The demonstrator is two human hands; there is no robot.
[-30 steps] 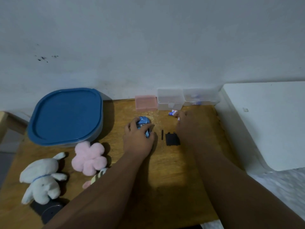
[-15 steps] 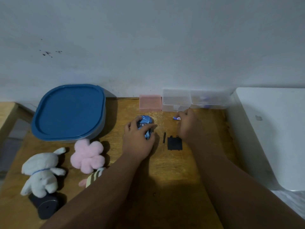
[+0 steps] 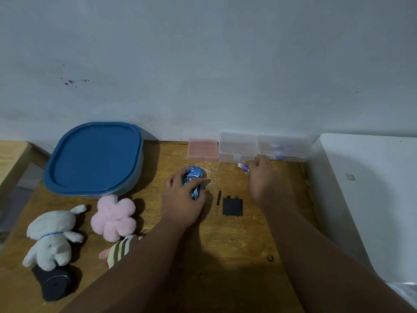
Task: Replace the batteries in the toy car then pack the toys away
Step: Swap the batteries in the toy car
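The left hand (image 3: 182,199) lies cupped over the blue toy car (image 3: 194,177) at mid-worktop (image 3: 237,245), its fingers wrapped round the body. The right hand (image 3: 261,179) sits at about three o'clock from the car, fingers pinched on a small battery (image 3: 243,167) whose long axis runs roughly ten to four (label too small to read). So the battery must travel towards nine o'clock to reach the car. The black cover (image 3: 232,206) and the screwdriver (image 3: 218,203) lie between the hands, nearer the person.
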